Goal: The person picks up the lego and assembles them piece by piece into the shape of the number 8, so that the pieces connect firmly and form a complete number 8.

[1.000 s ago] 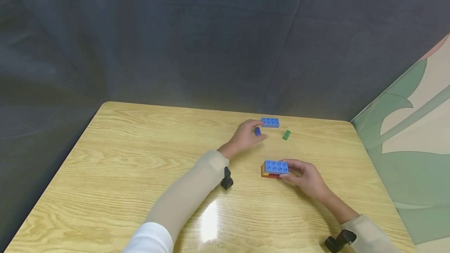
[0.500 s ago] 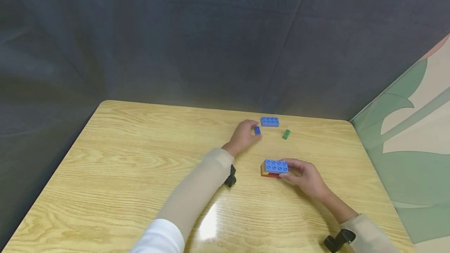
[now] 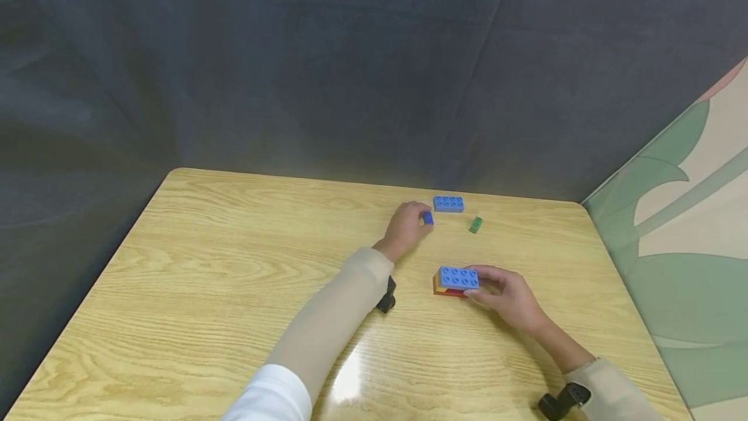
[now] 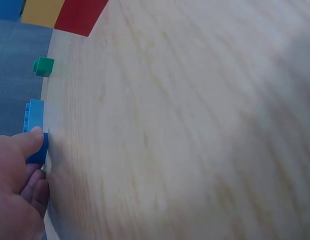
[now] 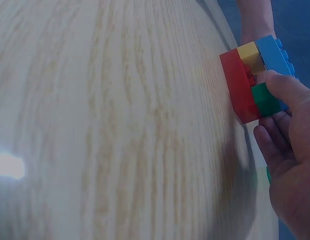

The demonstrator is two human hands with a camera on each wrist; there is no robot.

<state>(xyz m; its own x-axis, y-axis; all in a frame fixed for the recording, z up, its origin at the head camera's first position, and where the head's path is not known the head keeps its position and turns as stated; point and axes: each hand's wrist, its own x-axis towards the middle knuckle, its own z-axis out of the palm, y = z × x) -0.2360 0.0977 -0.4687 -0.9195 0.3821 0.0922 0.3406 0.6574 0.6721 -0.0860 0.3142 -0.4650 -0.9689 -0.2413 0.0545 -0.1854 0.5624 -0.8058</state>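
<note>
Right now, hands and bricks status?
Left hand pinches small dark blue plastic brick. Right hand grips red, yellow, green and blue plastic brick stack. Blue eight-stud plastic brick, small green brick nearby; neither seems blocking.

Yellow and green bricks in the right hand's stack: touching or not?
Apart. Right wrist view: the yellow brick and green brick both sit on the red brick, with a gap between them where red studs show.

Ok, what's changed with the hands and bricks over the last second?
The left hand has drawn its spread thumb and fingers in and now pinches the small dark blue brick, which hasn't visibly moved. Unchanged: the right hand holding the brick stack, and the loose light blue brick and green brick.
</note>
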